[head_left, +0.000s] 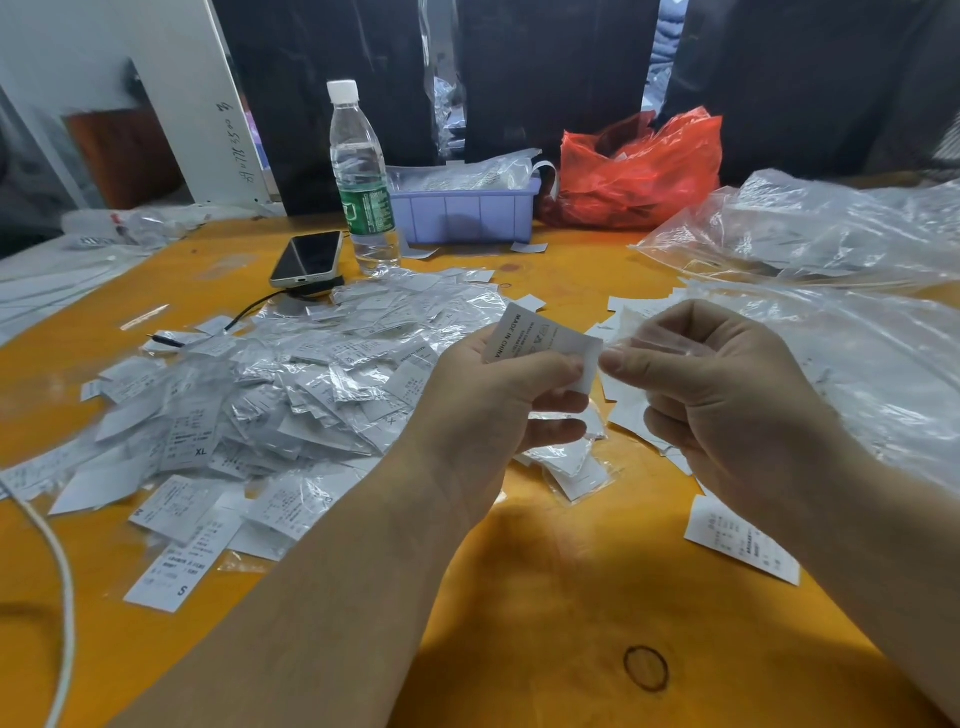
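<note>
Care label (540, 344), white w/ "MADE IN CHINA" printed along one edge, is up off the table (519, 597), roughly mid-scene, held between both hands. Left hand (498, 410) grips it: thumb over the near face, other fingers curled behind & below. Right hand (717, 395) is closed too, thumb & forefinger pinching a small clear sleeve (631, 326) right at the label's right edge; whether the label is already inside the sleeve I can't tell. Left of the hands lies a big pile of bagged labels (291, 384), spreading toward the near-left corner, incl. one marked S (171, 577). Loose unbagged labels (743, 540) sit near-right, under & beside the right hand. Farther off: a phone (306, 258) face up, a water bottle (361, 176) upright just right of it, then a lilac plastic tray (467, 213) & a red plastic bag (639, 171). Big clear poly bags (831, 234) cover the far right. A white cable (62, 571) runs down the near-left edge.
</note>
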